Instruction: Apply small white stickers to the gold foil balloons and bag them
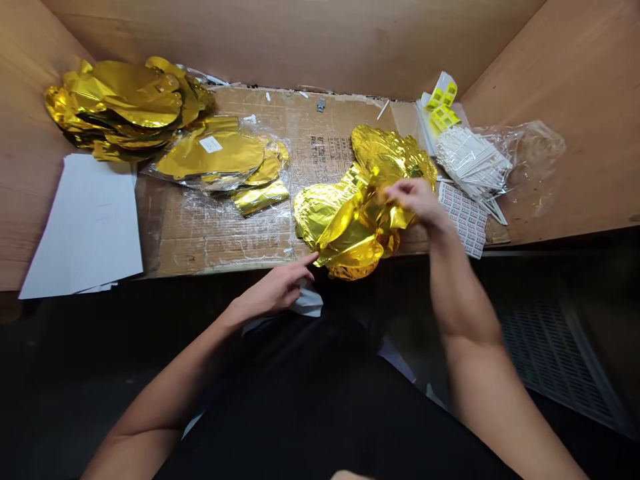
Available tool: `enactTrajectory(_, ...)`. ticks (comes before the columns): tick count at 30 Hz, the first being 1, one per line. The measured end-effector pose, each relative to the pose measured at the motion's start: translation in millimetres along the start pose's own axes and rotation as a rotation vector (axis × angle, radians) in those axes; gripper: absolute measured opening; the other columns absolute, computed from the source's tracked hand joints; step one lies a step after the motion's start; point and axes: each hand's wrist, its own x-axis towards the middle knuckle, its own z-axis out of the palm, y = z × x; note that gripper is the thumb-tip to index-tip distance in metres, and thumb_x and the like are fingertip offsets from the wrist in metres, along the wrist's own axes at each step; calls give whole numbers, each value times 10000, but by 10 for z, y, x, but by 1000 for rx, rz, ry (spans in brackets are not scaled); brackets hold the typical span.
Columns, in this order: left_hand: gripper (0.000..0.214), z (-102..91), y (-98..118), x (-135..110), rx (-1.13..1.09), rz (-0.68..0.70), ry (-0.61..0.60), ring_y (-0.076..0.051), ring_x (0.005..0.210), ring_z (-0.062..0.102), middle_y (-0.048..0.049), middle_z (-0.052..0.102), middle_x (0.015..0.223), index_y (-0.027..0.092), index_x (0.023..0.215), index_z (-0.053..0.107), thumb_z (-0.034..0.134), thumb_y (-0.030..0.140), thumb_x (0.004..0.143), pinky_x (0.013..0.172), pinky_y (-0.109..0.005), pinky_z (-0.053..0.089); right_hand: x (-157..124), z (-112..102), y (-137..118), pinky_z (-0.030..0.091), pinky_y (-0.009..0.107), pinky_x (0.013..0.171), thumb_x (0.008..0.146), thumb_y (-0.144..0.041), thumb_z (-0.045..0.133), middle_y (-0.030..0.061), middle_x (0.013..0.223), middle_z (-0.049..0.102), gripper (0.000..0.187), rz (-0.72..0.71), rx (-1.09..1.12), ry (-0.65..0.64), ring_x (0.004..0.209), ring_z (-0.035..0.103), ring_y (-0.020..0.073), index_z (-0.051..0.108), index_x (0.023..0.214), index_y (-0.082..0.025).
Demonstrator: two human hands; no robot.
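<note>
The left hand [273,290] is loosely spread, its index finger stretched toward 1 o'clock with the tip at the lower edge of the crumpled gold foil balloons [357,213], which lie at the center of the surface [225,233]. The right hand [413,200] sits on top of the same heap, fingers bunched over the foil. Whether they pinch a fold, I cannot tell.

Around them, at 10 o'clock, a flat stack of gold foil balloons [125,107] lies beyond a clear plastic bag of more foil [215,160], with white paper sheets [85,227] at 9 o'clock. At 2 o'clock are a bundle of white sticks [473,160], yellow stickers [443,100] and a printed label sheet [463,217], the last just beside the right hand — wooden walls [290,40] enclose it all.
</note>
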Motion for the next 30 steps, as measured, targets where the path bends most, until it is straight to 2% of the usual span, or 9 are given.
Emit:
enactTrajectory(3, 378, -110, 100, -26, -155, 22, 84, -324, 1586, 451, -192, 477, 1687, 183, 1201, 721, 571, 65, 875, 1151, -434, 534, 128, -470, 81, 413, 407, 738, 1037, -454, 556, 238, 1066, 760, 479, 41, -109, 384, 924, 699, 211, 680, 771, -75)
enactTrajectory(5, 280, -143, 161, -52, -283, 39, 174, -348, 1606, 408, -219, 517, 1652, 180, 1200, 723, 636, 157, 936, 1151, -471, 538, -86, -428, -83, 431, 440, 797, 1056, -475, 515, 263, 1159, 729, 465, -13, -168, 576, 1044, 693, 257, 709, 939, -69)
enactTrajectory(6, 240, -145, 183, -64, -343, 48, 216, -353, 1608, 402, -225, 534, 1637, 182, 1187, 727, 663, 204, 957, 1163, -489, 530, -263, -296, -209, 455, 433, 820, 1052, -472, 554, 240, 1133, 733, 429, -51, -147, 529, 1039, 689, 254, 715, 1038, -75)
enactTrajectory(9, 181, -127, 207, -96, -447, 75, 307, -348, 1600, 422, -209, 597, 1585, 203, 1138, 744, 720, 293, 982, 1213, -532, 491, -864, 329, -597, 562, 355, 810, 976, -515, 710, 137, 1159, 746, 437, -73, 374, -311, 988, 718, 222, 655, 1260, -186)
enactTrajectory(12, 134, -144, 171, -143, -463, 103, 336, -340, 1582, 455, -182, 643, 1542, 217, 1098, 744, 745, 286, 982, 1245, -544, 459, -1253, 861, -796, 577, 312, 795, 880, -493, 824, 72, 1144, 736, 590, 88, 761, -665, 960, 713, 186, 547, 1340, -250)
enactTrajectory(21, 969, -430, 325, -36, 76, 52, 421, -376, 1563, 431, -202, 459, 1685, 233, 1613, 442, 926, 450, 803, 1270, -558, 403, -1446, 919, -896, 463, 248, 676, 877, -385, 833, -28, 874, 607, 391, 168, 903, -419, 741, 578, 124, 520, 1073, -258)
enactTrajectory(24, 633, -511, 435, 160, 34, -61, 181, -312, 1180, 678, -126, 762, 1238, 184, 1398, 663, 868, 404, 840, 1038, -440, 560, -1425, 864, -964, 450, 255, 663, 901, -352, 798, -23, 872, 592, 290, 112, 824, -443, 731, 552, 122, 549, 1000, -242)
enactTrajectory(27, 335, -530, 396, 302, -301, -200, -120, -188, 763, 658, -38, 726, 840, 119, 1056, 769, 790, 389, 858, 686, -270, 508, -1377, 818, -968, 450, 276, 669, 932, -318, 746, -20, 822, 591, 181, 16, 669, -392, 721, 544, 132, 591, 927, -222)
enactTrajectory(30, 340, -458, 303, 338, -593, -306, -176, -136, 648, 564, -7, 660, 740, 99, 932, 759, 796, 407, 791, 596, -228, 411, -1364, 789, -966, 473, 333, 762, 976, -262, 684, 29, 896, 658, 63, -213, 377, -203, 834, 602, 176, 683, 940, -211)
